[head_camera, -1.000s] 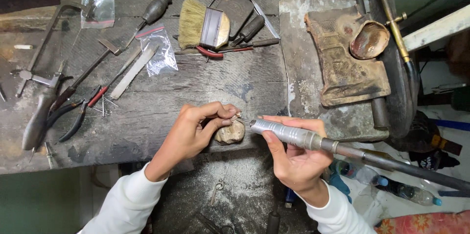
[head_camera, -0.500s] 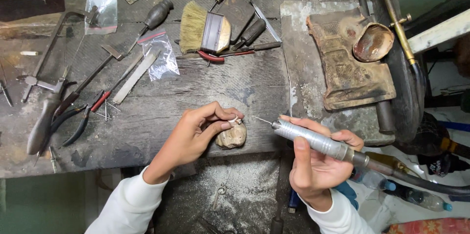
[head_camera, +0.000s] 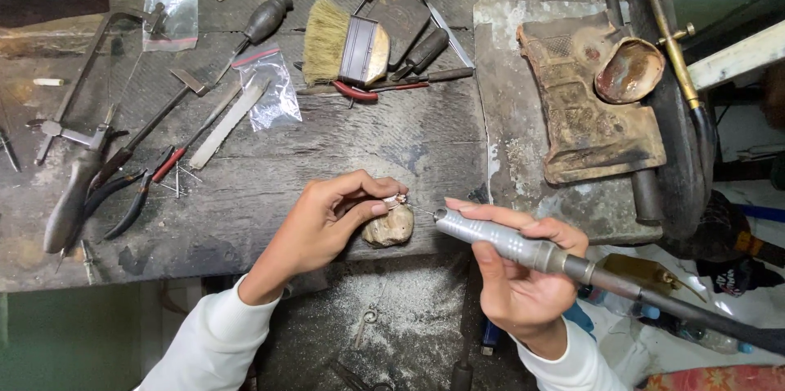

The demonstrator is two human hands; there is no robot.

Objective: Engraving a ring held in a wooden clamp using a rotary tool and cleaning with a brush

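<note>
while dark pliers with red-tipped handles (head_camera: 135, 195) and a thin-framed metal saw (head_camera: 78, 96) lie well left of the hands on the worn dark wooden bench (head_camera: 270, 186), the left hand (head_camera: 327, 223) pinches a tiny silvery metal piece (head_camera: 398, 200) between thumb and fingertips, braced on a pale rounded wooden peg (head_camera: 389, 227), seemingly for steadiness. just right, the right hand (head_camera: 523, 272) is closed pen-style around a grey ribbed metal rotary handpiece (head_camera: 499, 240), its thin bit aimed at that piece. whether bit and piece touch is too small to tell; the handpiece's dark shaft runs out of view to the right.
</note>
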